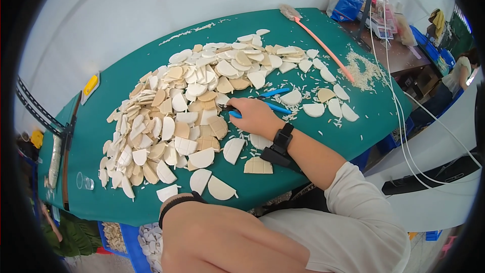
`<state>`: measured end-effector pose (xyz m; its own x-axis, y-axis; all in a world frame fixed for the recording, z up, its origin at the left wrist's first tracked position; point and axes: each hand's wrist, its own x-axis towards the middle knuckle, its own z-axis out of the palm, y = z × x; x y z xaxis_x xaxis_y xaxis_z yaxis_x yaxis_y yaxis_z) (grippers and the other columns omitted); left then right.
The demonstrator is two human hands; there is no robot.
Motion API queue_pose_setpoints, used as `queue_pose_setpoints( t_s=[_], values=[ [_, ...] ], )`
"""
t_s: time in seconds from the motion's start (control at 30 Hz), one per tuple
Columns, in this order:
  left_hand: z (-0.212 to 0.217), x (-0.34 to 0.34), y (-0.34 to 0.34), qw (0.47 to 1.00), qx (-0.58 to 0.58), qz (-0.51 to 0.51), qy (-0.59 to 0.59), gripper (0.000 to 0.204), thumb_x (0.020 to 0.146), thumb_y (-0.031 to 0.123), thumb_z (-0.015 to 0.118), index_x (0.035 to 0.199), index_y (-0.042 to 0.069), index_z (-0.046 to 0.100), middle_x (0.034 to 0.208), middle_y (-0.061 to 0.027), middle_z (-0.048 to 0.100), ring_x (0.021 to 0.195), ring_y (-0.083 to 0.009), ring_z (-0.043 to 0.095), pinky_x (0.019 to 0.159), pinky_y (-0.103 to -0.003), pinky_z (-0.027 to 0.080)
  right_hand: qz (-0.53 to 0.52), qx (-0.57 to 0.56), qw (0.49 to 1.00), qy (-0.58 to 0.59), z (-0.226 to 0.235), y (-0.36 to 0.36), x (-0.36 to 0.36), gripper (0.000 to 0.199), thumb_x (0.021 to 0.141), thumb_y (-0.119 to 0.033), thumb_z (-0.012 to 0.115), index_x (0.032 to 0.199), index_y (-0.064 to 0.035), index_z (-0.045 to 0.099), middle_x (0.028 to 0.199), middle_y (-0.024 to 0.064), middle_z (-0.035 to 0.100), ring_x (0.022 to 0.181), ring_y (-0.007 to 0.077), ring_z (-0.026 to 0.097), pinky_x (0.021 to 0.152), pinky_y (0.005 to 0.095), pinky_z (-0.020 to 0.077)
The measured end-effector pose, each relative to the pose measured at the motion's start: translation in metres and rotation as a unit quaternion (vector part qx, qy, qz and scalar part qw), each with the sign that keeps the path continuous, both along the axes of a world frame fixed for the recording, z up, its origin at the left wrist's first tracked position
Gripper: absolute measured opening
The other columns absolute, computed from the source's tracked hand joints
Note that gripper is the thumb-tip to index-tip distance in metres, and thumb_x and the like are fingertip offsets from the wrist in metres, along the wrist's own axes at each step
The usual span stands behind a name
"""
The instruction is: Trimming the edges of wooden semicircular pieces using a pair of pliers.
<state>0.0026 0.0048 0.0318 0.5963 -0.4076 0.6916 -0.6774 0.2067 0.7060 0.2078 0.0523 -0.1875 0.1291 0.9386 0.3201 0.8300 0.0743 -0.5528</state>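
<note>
My right hand (254, 115) is stretched over the middle of the table, its fingers bent together at the edge of a large pile of half-round white and tan pieces (189, 88). The fingertips are at a white piece (222, 99); what they grip is hidden. Beside and partly under this hand lies a hand tool with blue handles (275, 92), like pliers; another blue part (235, 114) shows below the fingers. My left forearm (222, 232) crosses the lower edge, a black band at its wrist; the hand beyond is hidden. Loose half-round pieces (221, 188) lie near it.
A brush with a pink handle (323, 45) lies at the far right by a heap of small shavings (361, 71). A clear cup (85, 181) stands left on the green table (126, 73). Blue bins (134, 245) are below the near edge. White cables (399, 101) hang right; a person (457, 76) is beyond.
</note>
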Motion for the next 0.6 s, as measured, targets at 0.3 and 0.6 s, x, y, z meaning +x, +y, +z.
queue_pose_setpoints(
  t_s=[0.3,0.6],
  values=[
    [-0.003,0.0,0.0,1.0,-0.023,0.003,-0.011,0.014,0.09,-0.003,0.067,0.08,-0.012,0.067,0.074,-0.0196,0.062,0.052,-0.0257,0.058,0.044,-0.033,0.044,-0.008,0.013,1.0,-0.007,-0.005,0.0,0.002,0.03,0.089,-0.024,0.062,0.114,-0.0069,0.064,0.101,0.0151,0.07,0.095,0.0345,0.067,0.08,0.0441,0.0544],
    [0.003,0.018,0.011,0.987,0.081,-0.091,-0.105,0.01,0.087,-0.006,0.062,0.082,-0.01,0.07,0.078,-0.0191,0.065,0.06,-0.026,0.062,0.055,-0.033,0.052,-0.006,0.027,1.0,-0.013,-0.01,0.003,0.001,0.026,0.088,-0.025,0.063,0.108,-0.0073,0.063,0.094,0.0139,0.069,0.09,0.0342,0.067,0.076,0.0445,0.054]
  ],
)
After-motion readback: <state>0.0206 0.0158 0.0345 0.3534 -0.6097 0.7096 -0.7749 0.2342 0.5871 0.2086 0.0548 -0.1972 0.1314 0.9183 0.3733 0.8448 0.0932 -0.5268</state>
